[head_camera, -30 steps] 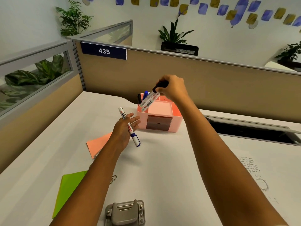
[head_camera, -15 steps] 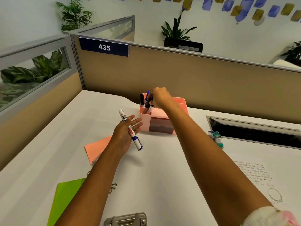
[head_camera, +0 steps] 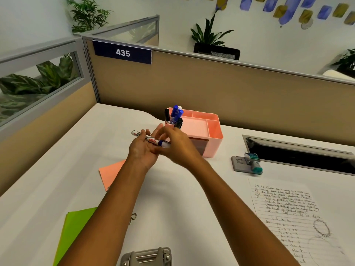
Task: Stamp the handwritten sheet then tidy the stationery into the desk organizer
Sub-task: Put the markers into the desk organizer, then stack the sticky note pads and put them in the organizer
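The white worktop [head_camera: 96, 143] fills a cubicle corner, closed in by tan partition walls [head_camera: 211, 89]; a dark plate reading 435 [head_camera: 123, 52] hangs on the far wall, and potted plants stand behind the glass on the left and beyond the partition.

At the near left lies a green paper sheet [head_camera: 73, 233], with a small metal clip [head_camera: 133, 217] just to its right. Farther in, a salmon paper sheet [head_camera: 111, 174] lies partly under the left forearm. A grey hole punch [head_camera: 146, 257] is cut off by the near edge.

In the middle the left hand [head_camera: 143, 150] lies palm up, its fingers loosely cradling a white marker with a blue cap [head_camera: 151, 140]. The right hand [head_camera: 175, 148] meets it there; it is blurred, and whether its fingers are pinching the marker cannot be made out.

Just behind the hands stands the pink desk organizer [head_camera: 213, 131], with blue and black markers [head_camera: 175, 116] upright in its far-left compartment; its front drawer is partly hidden by the right hand.

Right of it a grey stamp pad [head_camera: 240, 163] carries a teal stamp [head_camera: 254, 162]. A dark recessed slot [head_camera: 299, 156] runs to the right edge. At the near right lies the handwritten sheet [head_camera: 292, 217], bearing a round stamp mark [head_camera: 321, 228] and running out of view at its near end.
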### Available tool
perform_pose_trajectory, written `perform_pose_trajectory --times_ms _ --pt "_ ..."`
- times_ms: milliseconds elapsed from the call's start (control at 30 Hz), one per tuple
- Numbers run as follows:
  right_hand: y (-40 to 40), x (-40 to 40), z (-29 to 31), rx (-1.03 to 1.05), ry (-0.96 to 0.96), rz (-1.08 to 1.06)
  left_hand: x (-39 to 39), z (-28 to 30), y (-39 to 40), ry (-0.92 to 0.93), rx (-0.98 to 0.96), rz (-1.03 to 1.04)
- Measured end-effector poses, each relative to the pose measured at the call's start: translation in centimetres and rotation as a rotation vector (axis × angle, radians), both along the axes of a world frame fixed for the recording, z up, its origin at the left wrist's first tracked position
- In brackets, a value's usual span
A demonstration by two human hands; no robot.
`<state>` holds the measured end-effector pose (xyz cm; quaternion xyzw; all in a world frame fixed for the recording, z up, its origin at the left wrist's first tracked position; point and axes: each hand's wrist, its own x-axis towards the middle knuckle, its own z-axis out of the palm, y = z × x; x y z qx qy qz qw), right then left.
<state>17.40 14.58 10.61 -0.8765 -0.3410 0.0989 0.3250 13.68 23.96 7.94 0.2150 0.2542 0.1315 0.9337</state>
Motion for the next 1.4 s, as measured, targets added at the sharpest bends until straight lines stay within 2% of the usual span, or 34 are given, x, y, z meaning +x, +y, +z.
perform_pose_trajectory --times_ms 167,267,333,400,533,567,633,800,967,1133,1300,1400 --pt "-0.5 -0.1 0.4 0.217 0.070 -0.100 0.2 0.1 -0.4 -0.069 -0.064 0.028" --pt "-1.1 1.2 2.1 0.393 0.077 -0.209 0.3 -0.1 -0.1 -0.045 0.102 0.018" --pt "-1.7 2.5 3.7 0.495 0.043 -0.293 0.4 -0.3 0.2 0.057 0.326 0.022" --pt "-2.0 4.0 4.9 0.527 -0.025 -0.366 0.2 -1.1 0.8 0.247 0.655 0.042" --pt "-0.8 6.3 5.2 0.368 -0.125 -0.392 -0.8 -4.1 2.5 0.591 1.358 0.006" --pt "-0.4 6.6 5.0 0.312 -0.131 -0.385 -1.0 -4.9 2.9 0.662 1.490 -0.033" --pt "0.5 7.1 4.5 0.198 -0.141 -0.362 -1.5 -5.9 3.7 0.809 1.626 -0.133" --pt "2.1 7.6 2.1 0.023 -0.161 -0.285 -2.4 -6.8 4.9 0.942 1.673 -0.358" --pt "2.1 8.1 0.0 -0.094 -0.320 -0.220 -2.9 -7.0 5.6 0.969 1.777 -0.539" --pt "1.5 5.9 0.1 0.173 -0.395 -0.320 -2.5 -6.2 5.7 1.019 1.801 -0.586" --pt "1.4 1.7 -1.5 0.359 -0.201 -0.257 -2.7 -6.0 6.4 0.956 1.711 -0.564" --pt "1.7 -0.8 -3.4 0.335 -0.016 -0.199 -2.9 -6.1 6.6 0.818 1.592 -0.468"
